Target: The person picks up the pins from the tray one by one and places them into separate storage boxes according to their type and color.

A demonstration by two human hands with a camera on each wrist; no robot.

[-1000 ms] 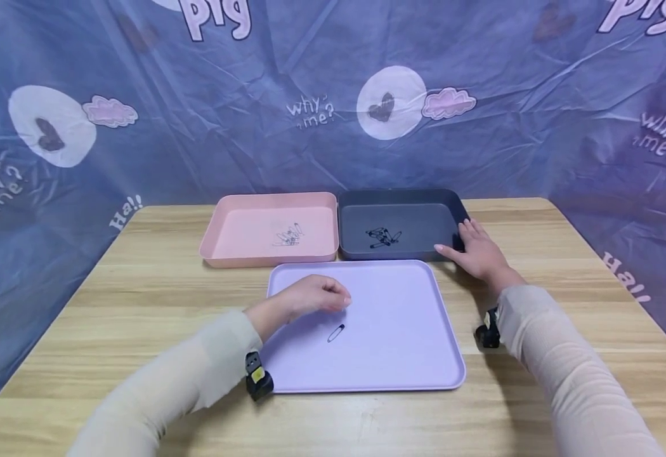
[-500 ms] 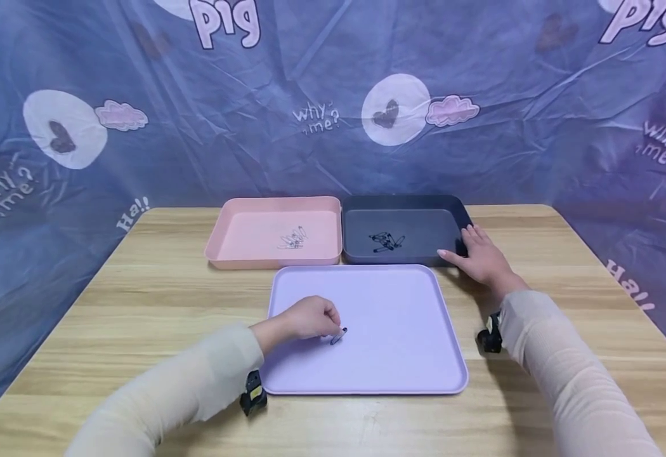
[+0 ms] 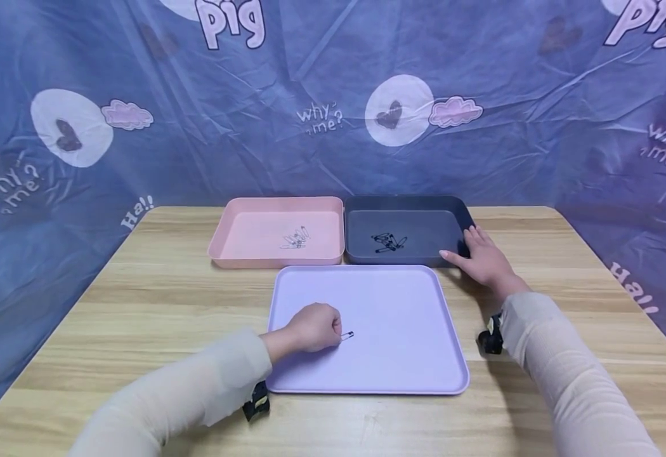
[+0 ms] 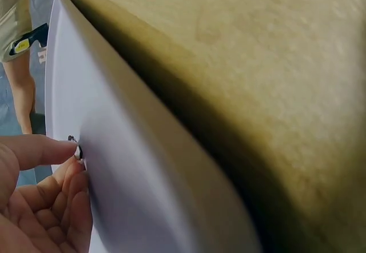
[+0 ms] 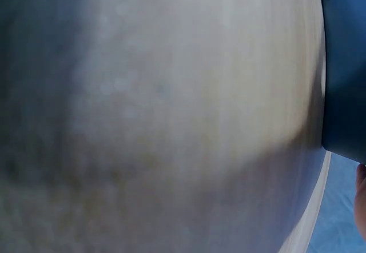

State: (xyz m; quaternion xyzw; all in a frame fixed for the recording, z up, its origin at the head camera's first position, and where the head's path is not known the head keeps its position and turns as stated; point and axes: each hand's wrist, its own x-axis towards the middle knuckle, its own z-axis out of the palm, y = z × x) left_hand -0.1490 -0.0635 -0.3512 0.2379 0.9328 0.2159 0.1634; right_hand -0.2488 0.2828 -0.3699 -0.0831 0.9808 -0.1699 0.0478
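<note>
My left hand (image 3: pixel 314 327) is over the lilac tray (image 3: pixel 404 355), thumb and forefinger pinching a safety pin (image 3: pixel 347 334). Its dark-capped end points right, while the fingertips hide the rest. In the left wrist view, the pin (image 4: pixel 72 139) is a small dark bit by the thumb tip, close to the tray surface. My right hand (image 3: pixel 486 261) rests with fairly straight, spread fingers on the right front corner of the dark tray (image 3: pixel 418 222). Black safety pins (image 3: pixel 387 242) lie in that tray. Silver safety pins (image 3: pixel 296 238) are heaped in the pink tray (image 3: pixel 253 228).
Pink and dark trays stand side by side at the back of the wooden table (image 3: pixel 156 304), just behind the lilac one. A blue printed cloth (image 3: pixel 224 139) hangs behind and at both sides. Each wrist carries a small black camera (image 3: pixel 257 401).
My left hand has come down toward the front of the lilac tray and taken hold of the safety pin lying there, which has turned in the fingers. The right hand keeps its place.
</note>
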